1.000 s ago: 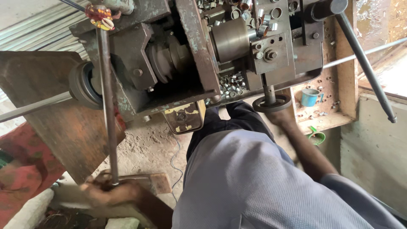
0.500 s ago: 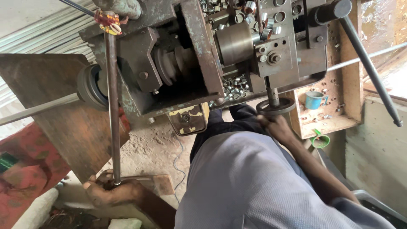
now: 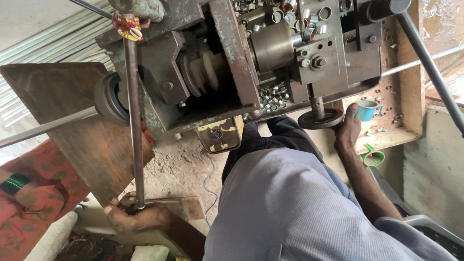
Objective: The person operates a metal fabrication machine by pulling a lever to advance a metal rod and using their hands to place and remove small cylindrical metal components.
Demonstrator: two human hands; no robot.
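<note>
Since the frame a second ago the right hand point(image 3: 349, 129) has slid from under the round handwheel point(image 3: 321, 119) out to the wheel's right rim, fingers curled against its edge; whether they truly clamp it cannot be told, as the palm side is hidden. The left hand point(image 3: 131, 216) has stayed put, closed around the bottom end of the long steel lever point(image 3: 134, 111), which rises straight up from the fist to the top of the grey machine point(image 3: 227, 63). One lever and one handwheel are in the hands. Just right of the right hand sits one small blue cup point(image 3: 366, 110), and below it one green funnel-like piece point(image 3: 372, 157). Above the wheel lies a heap of small metal rings point(image 3: 270, 94), too many to count. Left of the left fist spreads one red patterned cloth point(image 3: 34, 193).
</note>
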